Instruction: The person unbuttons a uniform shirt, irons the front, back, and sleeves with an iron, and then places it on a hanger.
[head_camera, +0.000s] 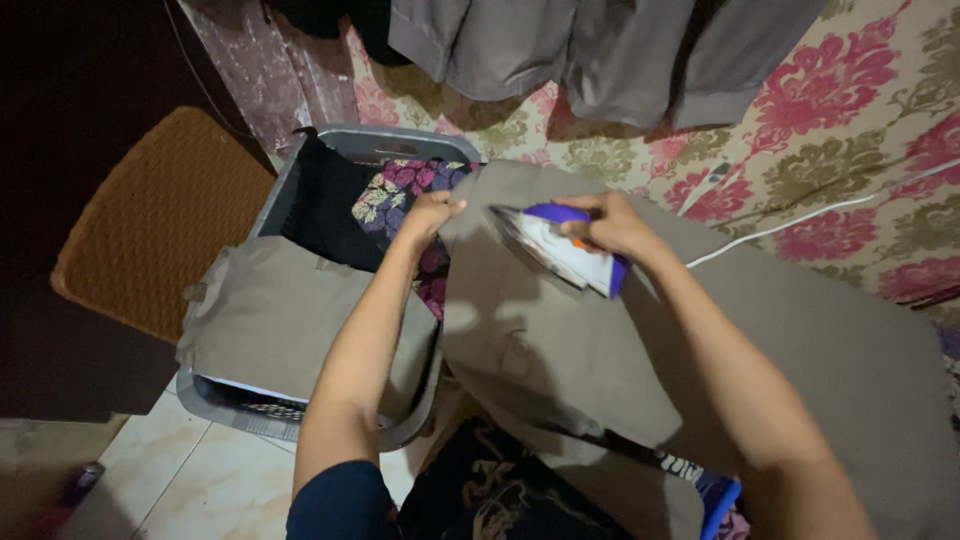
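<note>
Head view: laundry basket (300, 160) beside khaki garment (560, 350); grey trousers (600, 50) behind.

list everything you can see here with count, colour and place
iron: 1, white and purple, on the khaki garment, right hand on it
khaki garment: 1, olive-brown, centre
laundry basket: 1, grey, left of centre, holding dark and floral clothes
folded khaki cloth: 1, over the basket's near end
cord: 1, white, on the floral sheet
floral sheet: 1, cream and red, upper right
grey clothes: hanging, top
woven mat: 1, brown, left
left hand: grip on the garment edge
right hand: grip on the iron
</note>
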